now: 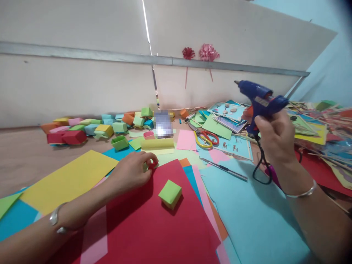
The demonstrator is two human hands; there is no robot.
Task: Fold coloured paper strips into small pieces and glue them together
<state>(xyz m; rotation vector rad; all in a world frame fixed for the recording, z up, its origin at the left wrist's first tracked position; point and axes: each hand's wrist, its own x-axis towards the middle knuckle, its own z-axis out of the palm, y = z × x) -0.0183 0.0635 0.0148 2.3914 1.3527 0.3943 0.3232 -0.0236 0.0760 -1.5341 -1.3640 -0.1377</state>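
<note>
My left hand [134, 169] is closed, with thumb and forefinger pinched at the far edge of a red paper sheet [176, 234]. A small red bit shows between these fingertips. On that sheet rests a small green paper box [170, 194], apart from the hand. Raised at the right, my right hand [275, 135] grips a blue glue gun [261, 99] by its handle, nozzle pointing up and left. Its black cord [261, 165] hangs in a loop below. A pen [224, 169] lies on light blue paper [255, 212] between the hands.
Many coloured paper boxes [96, 128] sit at the back left. Scissors [205, 138] lie among paper pieces and picture cards [228, 111]. A yellow sheet [71, 179] is at the left. Two paper flowers [209, 53] hang on the white panel. Thin sticks [335, 121] pile up far right.
</note>
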